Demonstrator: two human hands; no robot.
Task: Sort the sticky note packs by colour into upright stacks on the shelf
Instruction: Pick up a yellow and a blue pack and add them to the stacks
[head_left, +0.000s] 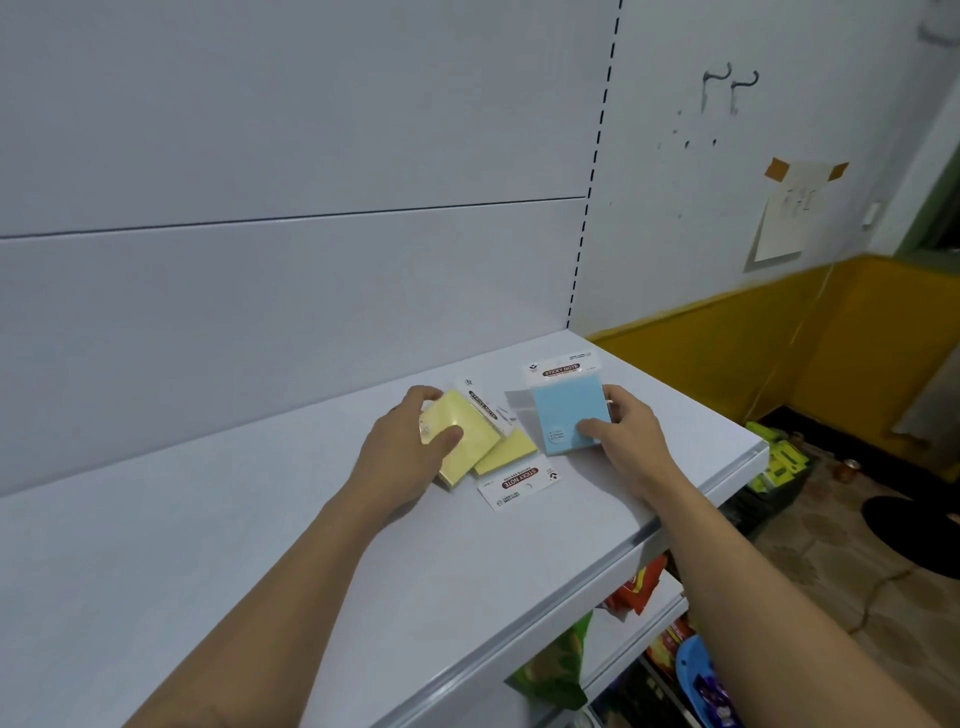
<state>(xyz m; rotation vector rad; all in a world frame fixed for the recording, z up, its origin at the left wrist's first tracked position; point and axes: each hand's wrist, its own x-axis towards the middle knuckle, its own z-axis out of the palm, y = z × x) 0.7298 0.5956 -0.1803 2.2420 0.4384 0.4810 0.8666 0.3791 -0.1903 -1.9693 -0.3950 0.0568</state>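
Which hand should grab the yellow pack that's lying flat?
Probably the left hand: it grips the upper yellow pack, which overlaps the flat yellow pack. The right hand holds the blue pack.

The left hand (400, 457) covers the near corner of the yellow pack (470, 441) it grips, and that pack hides part of a second yellow pack (511, 451) beneath the grip. The right hand's (631, 441) fingers are mostly hidden behind the blue pack (566, 413). The packs' fine print is too small to read. Writing on the wall paper (784, 223) is blurred.
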